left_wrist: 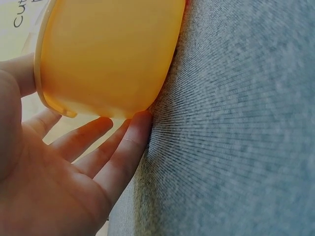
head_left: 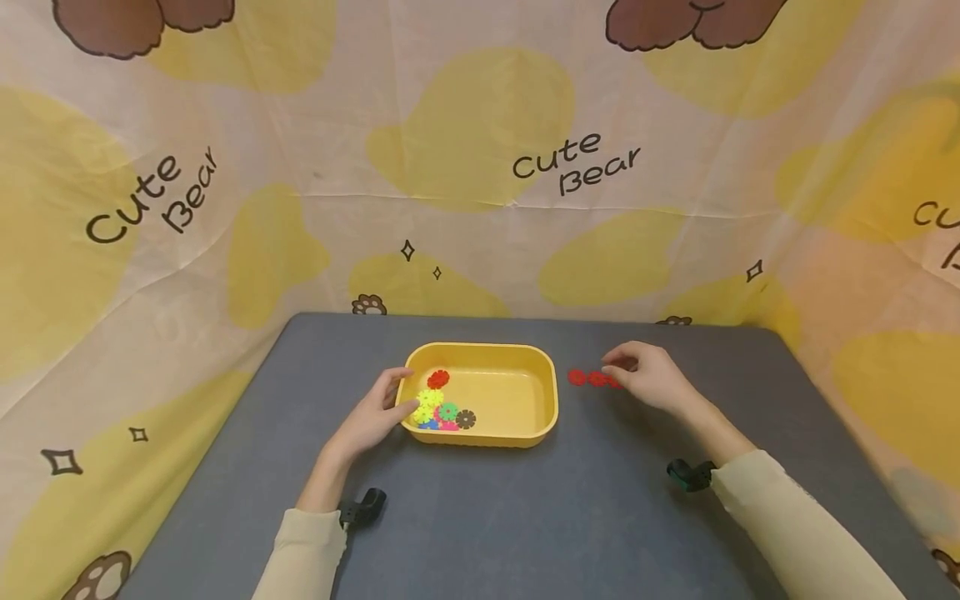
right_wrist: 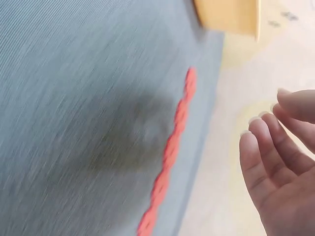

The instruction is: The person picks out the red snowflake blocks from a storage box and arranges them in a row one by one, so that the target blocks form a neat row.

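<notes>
A yellow plastic bin [head_left: 517, 396] stands on the table, with several notched flower-shaped discs in its left part. My left hand [head_left: 381, 408] grips the bin's left end, thumb at the rim and fingers against the outer wall [left_wrist: 108, 54]. To the right of the bin, a row of several red notched discs [right_wrist: 171, 150] lies joined edge to edge on the table. Above this row hovers my right hand [head_left: 651, 377], its fingers loosely bent and nothing between them. In the head view it covers the right part of the row.
Inside the bin are red discs [head_left: 438, 379], yellow discs [head_left: 429, 400], a green disc [head_left: 447, 412] and a dark disc [head_left: 466, 419], with pink and blue ones partly hidden. A printed cloth [head_left: 465, 125] hangs behind the grey table [head_left: 480, 517] and along its sides.
</notes>
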A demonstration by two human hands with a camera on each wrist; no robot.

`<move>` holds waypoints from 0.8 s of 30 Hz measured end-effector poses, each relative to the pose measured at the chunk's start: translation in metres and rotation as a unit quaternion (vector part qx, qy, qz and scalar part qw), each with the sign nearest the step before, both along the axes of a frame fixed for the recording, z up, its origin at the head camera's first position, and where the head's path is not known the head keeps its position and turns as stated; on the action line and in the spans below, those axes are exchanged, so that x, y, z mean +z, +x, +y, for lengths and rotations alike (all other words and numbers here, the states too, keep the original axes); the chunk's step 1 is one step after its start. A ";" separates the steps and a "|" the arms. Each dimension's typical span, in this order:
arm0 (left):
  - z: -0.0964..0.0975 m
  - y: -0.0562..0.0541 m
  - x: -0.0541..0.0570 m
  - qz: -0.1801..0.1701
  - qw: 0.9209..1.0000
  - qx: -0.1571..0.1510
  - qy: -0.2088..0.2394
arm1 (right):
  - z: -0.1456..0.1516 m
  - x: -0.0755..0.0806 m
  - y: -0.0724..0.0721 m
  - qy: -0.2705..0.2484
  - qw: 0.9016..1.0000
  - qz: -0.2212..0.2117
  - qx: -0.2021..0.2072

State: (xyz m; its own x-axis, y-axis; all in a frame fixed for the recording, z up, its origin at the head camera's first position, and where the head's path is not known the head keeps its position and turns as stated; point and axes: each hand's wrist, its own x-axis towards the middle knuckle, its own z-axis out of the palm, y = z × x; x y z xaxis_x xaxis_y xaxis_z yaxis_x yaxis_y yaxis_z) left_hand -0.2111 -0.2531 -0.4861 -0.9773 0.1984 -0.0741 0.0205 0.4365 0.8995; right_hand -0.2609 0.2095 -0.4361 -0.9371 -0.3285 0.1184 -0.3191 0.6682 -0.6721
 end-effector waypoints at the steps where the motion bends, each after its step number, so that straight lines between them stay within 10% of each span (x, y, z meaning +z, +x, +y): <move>1: 0.000 0.000 0.000 0.001 1.000 0.000 0.000 | -0.006 0.002 0.000 -0.002 1.000 0.004 0.004; 24: 0.000 -0.001 -0.002 0.011 1.000 -0.007 -0.002 | -0.140 0.018 -0.002 -0.048 0.997 0.011 0.063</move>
